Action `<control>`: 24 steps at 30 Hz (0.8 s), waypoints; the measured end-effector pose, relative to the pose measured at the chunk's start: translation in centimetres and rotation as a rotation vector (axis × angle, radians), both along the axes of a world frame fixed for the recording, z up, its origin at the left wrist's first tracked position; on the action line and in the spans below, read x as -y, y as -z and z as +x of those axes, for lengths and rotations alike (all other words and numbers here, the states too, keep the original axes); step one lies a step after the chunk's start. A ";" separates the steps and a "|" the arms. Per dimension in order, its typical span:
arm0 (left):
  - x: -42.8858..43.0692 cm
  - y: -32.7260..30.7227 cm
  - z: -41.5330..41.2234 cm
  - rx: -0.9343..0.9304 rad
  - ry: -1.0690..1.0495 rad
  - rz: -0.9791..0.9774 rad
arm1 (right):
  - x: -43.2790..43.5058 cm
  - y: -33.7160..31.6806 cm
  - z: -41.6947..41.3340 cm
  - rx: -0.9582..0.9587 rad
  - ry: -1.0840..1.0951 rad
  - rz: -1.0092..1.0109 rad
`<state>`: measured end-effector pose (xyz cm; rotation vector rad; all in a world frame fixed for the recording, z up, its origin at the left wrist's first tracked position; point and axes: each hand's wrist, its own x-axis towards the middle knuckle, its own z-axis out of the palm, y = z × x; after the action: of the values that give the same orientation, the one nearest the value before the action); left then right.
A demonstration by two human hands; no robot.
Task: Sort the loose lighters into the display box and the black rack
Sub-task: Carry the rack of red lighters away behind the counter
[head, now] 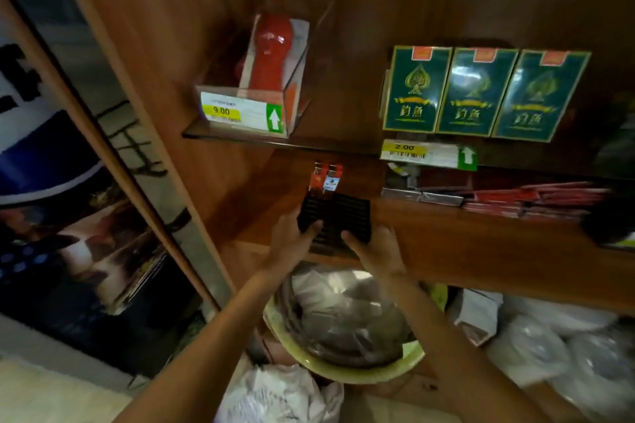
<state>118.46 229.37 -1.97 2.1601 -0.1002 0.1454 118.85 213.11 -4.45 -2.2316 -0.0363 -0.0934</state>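
Wooden shelving, dim light, view blurred at the edges. Upper shelf [240,138]: clear box [247,110] with a red item inside, price tag 9.00; cannot tell whether this is the task's display box. To its right, three green card packs [484,93] above a 2.00 tag. Below the shelves, a pale green bowl [347,376] full of bags.

Black rack [347,213] sits at the front of the lower shelf [481,237], tilted towards the viewer. Left hand [292,239] grips its near-left corner, thumb curled over the top. Right hand [374,251] holds the near-right edge, thumb on the slotted face, fingers hidden under it.

Two lighters [324,178] stand upright, side by side, in the far-left slots; red caps, dark bodies, small labels too blurred to read. Remaining slots look empty.

Handling, as judged: rack is rigid moulded plastic, light, easy to tip; best held at both near corners, kept level so the lighters don't topple. Lighters are light, hard, smooth, a bit slippery; pinch at mid-body, seat base-first in a slot.
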 end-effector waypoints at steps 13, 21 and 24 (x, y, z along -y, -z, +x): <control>-1.1 3.9 3.1 -0.027 -0.016 0.242 | -2.0 0.6 0.2 -0.094 0.231 -0.139; -1.4 3.7 3.0 -0.030 0.022 0.258 | -2.1 0.9 0.1 -0.082 0.263 -0.132; -2.2 2.5 2.1 -0.103 0.090 0.002 | -1.8 0.4 -0.6 -0.066 0.250 -0.055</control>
<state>120.60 231.55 -4.49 2.1566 -0.1382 -0.0173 118.23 214.87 -4.83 -2.2837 0.2798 -0.1571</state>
